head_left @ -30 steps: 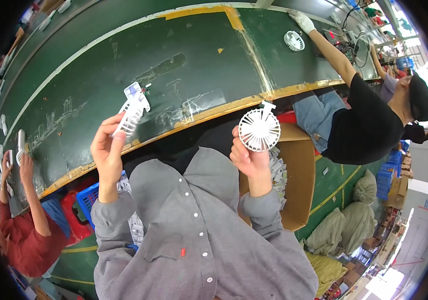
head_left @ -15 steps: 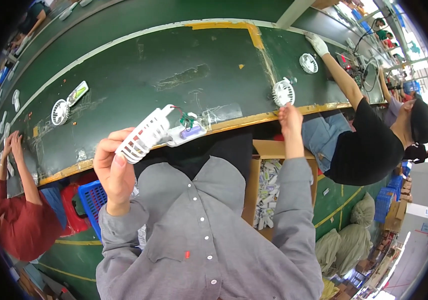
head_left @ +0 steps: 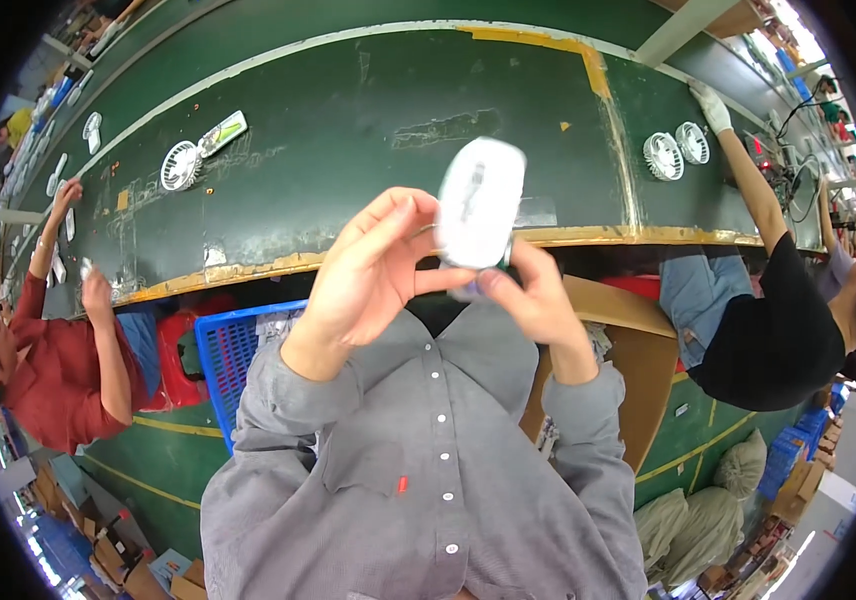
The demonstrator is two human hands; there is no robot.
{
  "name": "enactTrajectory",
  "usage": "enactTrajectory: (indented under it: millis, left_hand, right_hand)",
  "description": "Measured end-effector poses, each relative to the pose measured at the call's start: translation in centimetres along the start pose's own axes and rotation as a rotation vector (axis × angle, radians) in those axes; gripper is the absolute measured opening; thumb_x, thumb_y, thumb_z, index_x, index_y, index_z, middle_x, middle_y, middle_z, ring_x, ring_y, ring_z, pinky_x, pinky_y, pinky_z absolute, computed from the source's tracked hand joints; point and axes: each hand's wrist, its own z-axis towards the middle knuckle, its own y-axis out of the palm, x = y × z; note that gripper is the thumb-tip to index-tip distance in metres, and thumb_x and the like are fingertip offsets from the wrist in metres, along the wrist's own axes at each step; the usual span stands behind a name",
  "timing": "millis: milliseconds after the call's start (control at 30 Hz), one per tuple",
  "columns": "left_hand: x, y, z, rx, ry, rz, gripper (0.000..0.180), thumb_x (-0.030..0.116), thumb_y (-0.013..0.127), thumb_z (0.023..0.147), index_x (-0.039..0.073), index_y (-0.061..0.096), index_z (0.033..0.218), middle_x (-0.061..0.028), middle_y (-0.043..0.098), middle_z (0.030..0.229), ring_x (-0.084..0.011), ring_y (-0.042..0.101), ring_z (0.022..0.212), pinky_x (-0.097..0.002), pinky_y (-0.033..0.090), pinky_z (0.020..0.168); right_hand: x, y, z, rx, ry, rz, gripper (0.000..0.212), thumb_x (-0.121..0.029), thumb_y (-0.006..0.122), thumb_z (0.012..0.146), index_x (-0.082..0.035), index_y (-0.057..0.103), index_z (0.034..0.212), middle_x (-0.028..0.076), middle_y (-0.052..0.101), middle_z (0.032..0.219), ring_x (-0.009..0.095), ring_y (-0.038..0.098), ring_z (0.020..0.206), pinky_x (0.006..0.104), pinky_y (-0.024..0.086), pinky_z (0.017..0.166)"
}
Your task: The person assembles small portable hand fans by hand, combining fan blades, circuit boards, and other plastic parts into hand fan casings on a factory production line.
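**White piece [head_left: 483, 200] in the air at the near edge of your green table [head_left: 348, 130]**

Containers:
- One blue basket [head_left: 223, 370], slatted walls, to your left below the table; pale pieces inside, too small to identify.
- One cardboard box [head_left: 643, 390], to your right; its near flap and your sleeve cover much of it, and a few whitish pieces show within.

Piece in hand:
- White, rounded, blurred. Long axis runs away from you across the table, upper end leaning slightly to your right, lower end toward your chest. A purple-blue patch shows just under the lower end.

Fingers:
- Left hand [head_left: 368, 275]: palm turned partly up, fingers loosely spread, tips at the piece's left edge and lower end. Blur hides whether they grip; you cannot tell.
- Right hand [head_left: 538, 305]: thumb across the lower end, fingers curled behind, grasping the piece.

On the table:
- One fan [head_left: 181, 165] with its handle, well to your left, handle pointing away and right.
- Two round white fan heads [head_left: 663, 157], side by side at your right, near a co-worker's gloved hand [head_left: 711, 107].
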Motion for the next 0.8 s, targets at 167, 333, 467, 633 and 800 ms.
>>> enactTrajectory:
  millis: [167,333,467,633,800]
  left_hand:
    - [-1.6,-0.6,0.4,0.079,0.086,0.314,0.017,0.018,0.054,0.099,0.004,0.058,0.106,-0.0096,0.062,0.115,-0.0186,0.063,0.103,-0.0339,0.055,0.084]
    - [-4.4,-2.8,0.6,-0.012,0.276,0.778,0.039,0.004,0.057,0.087,0.001,0.052,0.125,-0.0114,0.056,0.128,-0.0226,0.053,0.121,-0.0368,0.043,0.101]
    - [-5.6,-2.2,0.1,-0.362,0.2,0.884,0.059,-0.004,0.057,0.074,0.001,0.049,0.133,-0.0147,0.055,0.132,-0.0256,0.055,0.121,-0.0383,0.042,0.103]
    - [-5.7,-0.8,0.5,-0.444,0.717,1.24,0.047,-0.003,0.065,0.072,0.004,0.062,0.119,-0.0157,0.058,0.125,-0.0343,0.058,0.113,-0.0404,0.049,0.092]
    - [-6.1,-0.7,0.1,-0.48,0.943,1.376,0.03,0.007,0.072,0.068,0.007,0.069,0.098,-0.0054,0.067,0.098,-0.0228,0.067,0.084,-0.0332,0.056,0.07]
  right_hand:
    - [0.8,2.2,-3.1,-0.075,0.073,0.326,0.017,-0.016,0.051,0.099,-0.001,0.058,0.092,0.004,0.064,0.083,0.008,0.056,0.076,0.0259,0.046,0.068]
    - [0.6,0.6,-4.5,-0.055,0.143,0.453,0.019,-0.015,0.048,0.098,-0.002,0.057,0.089,0.002,0.057,0.072,0.009,0.053,0.066,0.0245,0.043,0.061]
    - [-0.4,0.2,-5.4,-0.191,0.258,0.518,0.021,-0.016,0.048,0.098,0.0,0.06,0.093,0.004,0.057,0.074,0.01,0.054,0.065,0.0247,0.043,0.059]
    - [-1.1,0.3,-5.2,-0.133,0.325,0.517,0.025,-0.013,0.051,0.097,0.004,0.063,0.083,0.005,0.058,0.064,0.011,0.054,0.052,0.0262,0.043,0.048]
    - [-1.5,0.2,-5.8,-0.162,0.351,0.361,0.024,-0.012,0.053,0.097,0.003,0.064,0.082,0.003,0.059,0.064,0.008,0.051,0.052,0.0236,0.038,0.046]
